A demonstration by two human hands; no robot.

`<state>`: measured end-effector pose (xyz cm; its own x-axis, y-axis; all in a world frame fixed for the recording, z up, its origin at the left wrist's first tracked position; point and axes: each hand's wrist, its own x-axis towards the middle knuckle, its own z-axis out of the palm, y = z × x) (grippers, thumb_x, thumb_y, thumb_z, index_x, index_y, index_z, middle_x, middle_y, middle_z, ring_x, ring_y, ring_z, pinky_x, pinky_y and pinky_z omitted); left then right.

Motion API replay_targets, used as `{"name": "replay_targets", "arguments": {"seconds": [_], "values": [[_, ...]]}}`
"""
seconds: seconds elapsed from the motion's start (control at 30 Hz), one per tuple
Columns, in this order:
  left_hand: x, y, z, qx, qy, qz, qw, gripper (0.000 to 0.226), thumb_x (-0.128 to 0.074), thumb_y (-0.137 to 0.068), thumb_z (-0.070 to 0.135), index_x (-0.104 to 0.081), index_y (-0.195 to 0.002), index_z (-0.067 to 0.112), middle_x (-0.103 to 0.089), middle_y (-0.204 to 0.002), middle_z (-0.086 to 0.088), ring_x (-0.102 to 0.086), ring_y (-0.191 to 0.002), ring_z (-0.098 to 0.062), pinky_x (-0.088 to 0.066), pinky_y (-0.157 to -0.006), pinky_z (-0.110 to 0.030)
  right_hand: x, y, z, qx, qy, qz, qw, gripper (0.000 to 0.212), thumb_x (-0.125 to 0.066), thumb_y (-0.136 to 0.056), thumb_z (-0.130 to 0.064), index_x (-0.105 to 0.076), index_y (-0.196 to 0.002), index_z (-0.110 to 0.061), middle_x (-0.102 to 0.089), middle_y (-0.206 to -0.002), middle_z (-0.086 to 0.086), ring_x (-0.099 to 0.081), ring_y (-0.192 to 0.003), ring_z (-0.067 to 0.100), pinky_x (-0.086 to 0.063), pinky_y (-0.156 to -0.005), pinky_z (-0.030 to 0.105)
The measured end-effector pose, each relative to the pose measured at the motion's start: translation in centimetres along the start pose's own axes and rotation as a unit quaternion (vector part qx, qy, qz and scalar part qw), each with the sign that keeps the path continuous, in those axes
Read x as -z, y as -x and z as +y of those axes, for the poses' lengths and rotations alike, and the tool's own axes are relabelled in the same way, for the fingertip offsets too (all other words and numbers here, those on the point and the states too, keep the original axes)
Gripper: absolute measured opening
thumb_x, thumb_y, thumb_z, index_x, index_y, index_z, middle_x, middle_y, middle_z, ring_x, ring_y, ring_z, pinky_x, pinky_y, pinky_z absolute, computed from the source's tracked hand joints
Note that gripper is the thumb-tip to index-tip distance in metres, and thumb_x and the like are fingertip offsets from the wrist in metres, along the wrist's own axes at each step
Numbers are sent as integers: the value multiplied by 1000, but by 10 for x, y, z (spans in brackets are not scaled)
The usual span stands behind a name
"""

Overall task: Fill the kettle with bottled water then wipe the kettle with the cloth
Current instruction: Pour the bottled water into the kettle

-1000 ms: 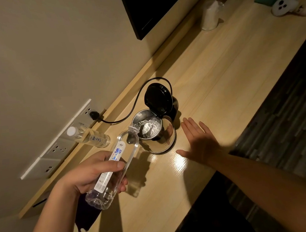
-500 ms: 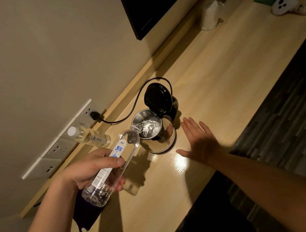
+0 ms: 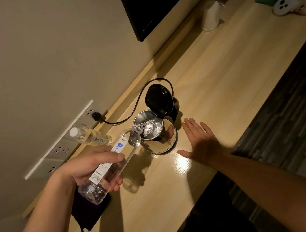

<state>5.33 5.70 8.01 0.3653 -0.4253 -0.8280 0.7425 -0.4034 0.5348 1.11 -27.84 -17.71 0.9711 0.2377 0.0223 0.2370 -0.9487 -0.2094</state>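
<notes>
A steel kettle (image 3: pixel 167 140) with its black lid (image 3: pixel 159 100) standing open sits on the wooden counter (image 3: pixel 219 74). My left hand (image 3: pixel 89 165) grips a clear water bottle (image 3: pixel 113 161) tilted mouth-down over the kettle's opening, and water streams from it into the kettle. My right hand (image 3: pixel 201 141) lies flat on the counter just right of the kettle, fingers spread, holding nothing. A dark cloth (image 3: pixel 89 215) lies on the counter beneath my left hand, partly hidden by the bottle.
A second, capped bottle (image 3: pixel 89 136) lies against the wall below the socket strip (image 3: pixel 60 142), where the kettle's black cord (image 3: pixel 140 96) is plugged in. A dark screen (image 3: pixel 155 2) hangs above. Farther along stand an upturned plastic cup (image 3: pixel 210 16), a green bag and a white object.
The bottle's base has risen so the bottle tips more steeply, and its water level has dropped. My right hand has stayed in place.
</notes>
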Motion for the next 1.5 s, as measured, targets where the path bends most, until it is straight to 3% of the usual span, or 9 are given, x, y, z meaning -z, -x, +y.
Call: {"name": "replay_targets", "arguments": {"seconds": [0.23,0.4,0.7,0.93,1.1,1.2,1.3,1.5], "values": [[1,2,6,24,13,2,1000,66,-94,-69,36,-56,-111,1,-61,-87,-45,-70,-64,-42,-61,-54,-41,7,0,-2,-4,1,-8,1000,105,-50,-88,-83,-41,-159,-6,-39,-168,13,-39,-157,28,-38,-124,53],[2,3,11,30,11,-1,999,54,-92,-72,38,-65,-102,2,-62,-87,-45,-71,-64,-43,-62,-53,-41,10,0,-3,-9,6,-27,1000,106,-47,-88,-83,-39,-161,-6,-36,-169,12,-36,-158,27,-36,-125,53],[4,1,33,91,-48,14,995,80,-90,-66,51,-57,-111,-5,-66,-84,-42,-73,-61,-41,-63,-52,-41,14,-1,-5,-15,3,-41,999,106,-45,-88,-84,-40,-161,-7,-37,-169,11,-36,-158,27,-37,-125,53],[4,-1,56,158,-105,13,982,57,-76,-75,56,-79,-81,0,-69,-85,-39,-75,-62,-38,-63,-54,-37,19,0,-6,-15,13,-53,998,108,-44,-88,-84,-35,-162,-6,-31,-171,12,-33,-160,26,-35,-126,53],[16,-8,73,177,-137,0,975,74,-83,-75,55,-59,-108,-8,-67,-85,-42,-73,-64,-40,-63,-57,-40,21,0,-6,-14,14,-47,999,108,-46,-88,-83,-37,-162,-5,-33,-171,13,-34,-159,27,-36,-125,52],[22,-11,78,165,-117,29,979,66,-86,-76,49,-65,-101,-9,-68,-77,-38,-72,-59,-41,-61,-53,-42,22,0,-6,-12,13,-52,998,108,-45,-88,-83,-36,-162,-5,-32,-171,12,-32,-160,26,-35,-125,53],[25,-14,86,179,-170,32,969,64,-88,-68,57,-74,-95,0,-73,-81,-32,-74,-64,-39,-61,-55,-40,22,1,-5,-10,11,-55,998,107,-44,-89,-83,-33,-163,-6,-30,-172,12,-30,-161,25,-34,-126,52],[17,-14,95,185,-188,34,964,74,-90,-63,57,-66,-99,-4,-70,-79,-36,-72,-60,-39,-61,-53,-40,17,1,-4,-7,0,-31,999,106,-49,-89,-81,-38,-160,-4,-35,-169,13,-34,-159,27,-37,-124,53]]}}
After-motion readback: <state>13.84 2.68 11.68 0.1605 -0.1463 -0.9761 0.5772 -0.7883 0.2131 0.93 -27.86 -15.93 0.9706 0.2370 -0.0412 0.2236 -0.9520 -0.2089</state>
